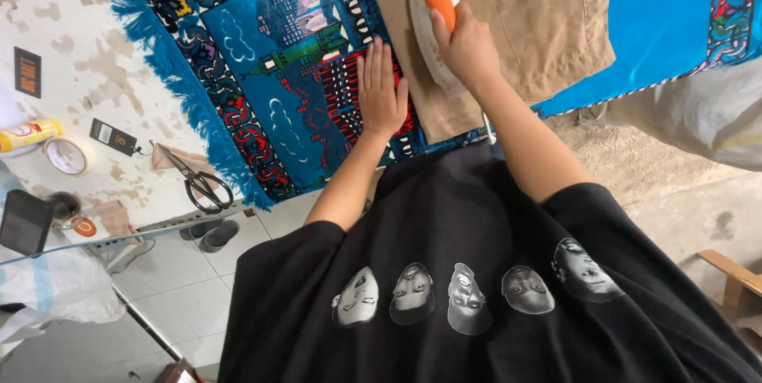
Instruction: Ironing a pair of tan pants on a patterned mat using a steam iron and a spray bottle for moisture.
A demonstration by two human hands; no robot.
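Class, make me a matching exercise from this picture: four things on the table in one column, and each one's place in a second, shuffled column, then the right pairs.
Things:
1. iron
2. scissors
3. roll of tape
4. left hand

Places:
A. flat on the patterned blue rug, beside the tan trousers
B. gripped by the right hand, on the tan trousers
C. on the worn white tabletop, near the rug's fringe
D. close to the yellow tube at the table's far left

Pairs: 1-B, 2-C, 3-D, 4-A

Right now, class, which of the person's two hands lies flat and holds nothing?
The left hand, spread flat on the patterned blue rug; the right hand holds the iron.
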